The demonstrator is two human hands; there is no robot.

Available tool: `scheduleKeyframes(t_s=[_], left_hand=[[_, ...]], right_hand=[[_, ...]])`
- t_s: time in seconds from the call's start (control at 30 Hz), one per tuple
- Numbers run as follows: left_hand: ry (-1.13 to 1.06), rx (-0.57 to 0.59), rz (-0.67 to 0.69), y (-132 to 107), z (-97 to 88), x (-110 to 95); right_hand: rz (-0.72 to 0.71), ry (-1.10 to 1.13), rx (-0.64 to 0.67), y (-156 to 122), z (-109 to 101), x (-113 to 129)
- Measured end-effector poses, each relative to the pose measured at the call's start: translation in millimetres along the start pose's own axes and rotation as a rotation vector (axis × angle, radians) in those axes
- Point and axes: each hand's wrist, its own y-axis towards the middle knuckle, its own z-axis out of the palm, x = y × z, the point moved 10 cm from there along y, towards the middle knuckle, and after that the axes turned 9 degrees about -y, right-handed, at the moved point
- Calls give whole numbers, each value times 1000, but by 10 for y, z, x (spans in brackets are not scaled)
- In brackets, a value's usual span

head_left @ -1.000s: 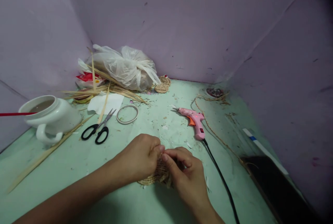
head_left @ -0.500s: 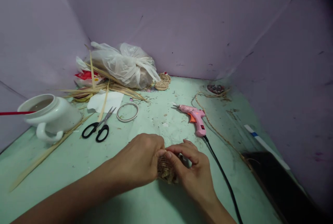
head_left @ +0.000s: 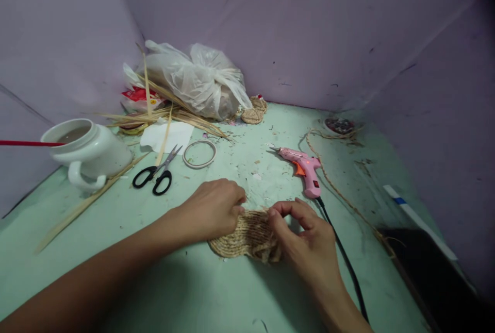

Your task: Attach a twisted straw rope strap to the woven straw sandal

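A small tan woven straw piece [head_left: 247,236], shaped like a tiny slipper, lies on the pale green table [head_left: 127,250] in front of me. My left hand [head_left: 211,209] is closed on its left edge, fingers curled over the rim. On the right edge my right hand [head_left: 309,240] pinches the weave between thumb and bent fingers. The two hands stand apart with the woven surface showing between them.
A pink glue gun [head_left: 305,168] with a black cord [head_left: 344,266] lies just beyond my right hand. Black-handled scissors [head_left: 154,176], a ring [head_left: 199,153], a white mug [head_left: 88,152], straw strips [head_left: 166,116], a plastic bag [head_left: 197,80] and twine [head_left: 340,188] lie further back. Purple walls enclose the table.
My hands have drawn apart, so the woven piece now shows flat between them. The camera view has shifted, moving everything on the table rightward and up in the picture.
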Motion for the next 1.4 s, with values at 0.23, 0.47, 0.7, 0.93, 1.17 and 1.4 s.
scheduleKeyframes(t_s=[0.23,0.47,0.7,0.93,1.17,1.4], left_hand=[[-7,12,-51,-22,196,15],[-335,65,-142,-51,187,82],[-371,32,-103,-65,174,52],[-374,-13,-130,-57,158,72],[-250,-90,-133,-77,90,28],[-234,-54,-91,-58,99,-45]], right_hand=[[196,151,194,-15,159,-181],[136,178,272,-41,236,-97],[133,170,349,-59,351,-100],[212,186,176,-77,234,-170],[241,172,99,-139,212,-198],[184,113,292,-98,317,-208]])
